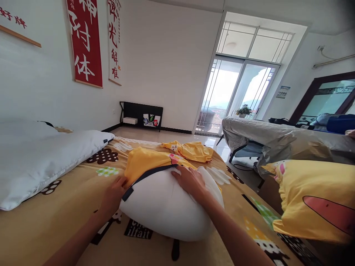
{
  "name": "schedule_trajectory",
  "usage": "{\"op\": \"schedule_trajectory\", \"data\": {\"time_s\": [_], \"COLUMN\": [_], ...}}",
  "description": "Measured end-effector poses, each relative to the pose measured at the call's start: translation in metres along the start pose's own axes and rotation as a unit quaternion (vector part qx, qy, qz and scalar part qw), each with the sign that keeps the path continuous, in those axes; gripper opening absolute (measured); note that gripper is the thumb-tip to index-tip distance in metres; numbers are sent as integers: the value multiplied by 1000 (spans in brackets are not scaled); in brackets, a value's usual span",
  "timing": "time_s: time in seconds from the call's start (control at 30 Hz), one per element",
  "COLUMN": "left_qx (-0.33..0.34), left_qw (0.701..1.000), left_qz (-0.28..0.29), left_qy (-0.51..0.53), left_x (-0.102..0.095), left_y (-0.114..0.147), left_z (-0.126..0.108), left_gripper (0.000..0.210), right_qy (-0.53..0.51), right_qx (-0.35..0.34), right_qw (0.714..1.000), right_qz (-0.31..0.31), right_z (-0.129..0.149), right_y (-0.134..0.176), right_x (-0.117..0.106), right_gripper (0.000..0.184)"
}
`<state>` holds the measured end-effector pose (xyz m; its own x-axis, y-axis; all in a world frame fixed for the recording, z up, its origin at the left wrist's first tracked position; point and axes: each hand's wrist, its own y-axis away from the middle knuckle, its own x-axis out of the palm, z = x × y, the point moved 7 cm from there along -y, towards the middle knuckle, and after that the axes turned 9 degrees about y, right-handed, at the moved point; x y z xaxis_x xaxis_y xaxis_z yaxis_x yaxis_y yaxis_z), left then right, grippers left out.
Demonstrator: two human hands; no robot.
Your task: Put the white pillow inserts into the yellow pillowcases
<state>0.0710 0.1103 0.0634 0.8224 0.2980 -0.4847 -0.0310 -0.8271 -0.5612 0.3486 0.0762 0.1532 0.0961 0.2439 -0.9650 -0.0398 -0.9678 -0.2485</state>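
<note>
A white pillow lies on the bed in front of me, its far part inside a yellow pillowcase. A dark band runs along the border between pillow and case. My left hand is closed on the case's left edge. Over the top of the pillow rests my right hand, fingers bent and gripping the white pillow beside the case's opening; its fingertips are partly hidden. Another yellow case lies crumpled just beyond.
White pillows lie at the left of the patterned bedsheet. A yellow covered pillow sits at the right. Behind it stands a plastic-covered table. A black shelf is by the far wall, near glass doors.
</note>
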Motion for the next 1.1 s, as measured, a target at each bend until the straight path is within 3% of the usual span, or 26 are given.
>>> {"op": "schedule_trajectory", "data": {"time_s": [0.1, 0.2, 0.27, 0.33, 0.4, 0.47, 0.53, 0.57, 0.63, 0.7, 0.77, 0.87, 1.0, 1.1], "left_qx": [30, -27, -36, -18, 3, 21, 41, 50, 66, 79, 95, 106, 129, 171], "left_qw": [987, 957, 936, 927, 927, 933, 940, 943, 949, 956, 963, 969, 958, 954], "left_qz": [-115, -147, -169, -202, -216, -210, -197, -189, -173, -155, -129, -120, -189, -202], "left_qy": [111, 249, 307, 316, 305, 291, 275, 268, 255, 238, 215, 189, 175, 137], "left_x": [-3, 18, 34, 44, 52, 57, 60, 62, 66, 69, 70, 62, 46, 51], "left_y": [-6, -21, -30, -37, -43, -50, -57, -59, -62, -61, -57, -48, -33, -23], "left_z": [-19, -34, -49, -66, -80, -89, -95, -97, -102, -109, -118, -130, -136, -134], "left_gripper": [12, 15, 16, 15, 15, 17, 17, 16, 14, 15, 19, 21, 23, 28], "right_qy": [-16, -11, 11, 43, 79, 91, 57, 29, -7, 19, 80, 125, 121, 114], "right_qx": [25, 67, 94, 111, 108, 61, -32, -75, -136, -156, -157, -140, -136, -127], "right_qw": [1000, 997, 993, 975, 920, 844, 805, 805, 836, 877, 895, 912, 951, 966], "right_qz": [-6, -26, -70, -189, -370, -525, -590, -588, -532, -454, -409, -363, -249, -197], "right_z": [-19, -44, -60, -71, -75, -69, -54, -44, -18, 11, 34, 42, 32, 34], "right_y": [4, 16, 27, 40, 60, 85, 106, 116, 132, 144, 151, 136, 84, 50], "right_x": [-4, -4, -1, -5, -18, -30, -40, -45, -51, -45, -33, -20, -20, -24], "right_gripper": [39, 42, 43, 41, 33, 19, 13, 22, 41, 62, 72, 66, 59, 49]}}
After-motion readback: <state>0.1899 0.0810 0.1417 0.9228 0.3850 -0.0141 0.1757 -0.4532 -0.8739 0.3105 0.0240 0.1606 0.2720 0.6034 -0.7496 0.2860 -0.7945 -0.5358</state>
